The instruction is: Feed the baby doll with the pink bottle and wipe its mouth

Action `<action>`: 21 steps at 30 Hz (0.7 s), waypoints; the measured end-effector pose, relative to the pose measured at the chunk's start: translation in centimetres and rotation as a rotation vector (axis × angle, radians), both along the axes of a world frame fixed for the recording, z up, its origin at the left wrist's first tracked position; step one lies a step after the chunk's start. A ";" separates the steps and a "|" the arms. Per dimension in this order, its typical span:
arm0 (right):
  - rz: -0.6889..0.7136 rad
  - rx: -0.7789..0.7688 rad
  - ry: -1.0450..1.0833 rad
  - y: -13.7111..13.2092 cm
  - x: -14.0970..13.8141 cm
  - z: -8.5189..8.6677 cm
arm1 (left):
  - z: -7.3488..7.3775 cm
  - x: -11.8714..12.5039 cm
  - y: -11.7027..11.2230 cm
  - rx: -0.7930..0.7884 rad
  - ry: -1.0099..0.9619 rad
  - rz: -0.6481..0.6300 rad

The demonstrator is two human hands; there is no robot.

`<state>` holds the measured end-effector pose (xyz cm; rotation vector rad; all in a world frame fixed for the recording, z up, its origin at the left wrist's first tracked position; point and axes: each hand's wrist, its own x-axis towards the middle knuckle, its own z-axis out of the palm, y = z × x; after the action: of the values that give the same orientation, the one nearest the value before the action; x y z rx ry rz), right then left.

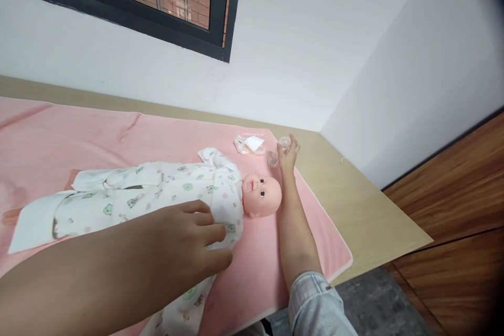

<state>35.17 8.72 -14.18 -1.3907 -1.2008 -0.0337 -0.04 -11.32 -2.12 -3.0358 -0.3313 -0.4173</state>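
A baby doll (262, 195) in white printed clothes (189, 181) lies on its back, its head toward the right. Above its chest my left hand (197, 236) hovers with fingers loosely bent and somewhat apart, and nothing shows in them. Past the doll's head, my right hand (289, 153) is closed around a small clear round container (284, 142); its exact kind is hard to make out. A second clear piece (272, 159) is just left of that hand, on the pink blanket (260, 268). Whether the two clear pieces are joined, I cannot tell.
A crumpled clear plastic bag with a white paper piece (253, 143) lies by the blanket's far edge. The wooden tabletop (354, 210) shows at the right. A white wall and a dark-framed barred window (220, 37) stand behind.
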 end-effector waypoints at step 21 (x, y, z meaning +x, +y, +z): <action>-0.027 -0.211 0.101 -0.5 -0.5 0.5 | -0.5 0.1 0.3 -0.032 -0.021 -0.056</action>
<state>34.72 8.21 -13.67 -1.5733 -1.1264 0.1466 0.06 -11.01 -2.58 -3.0804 -0.2578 -0.4525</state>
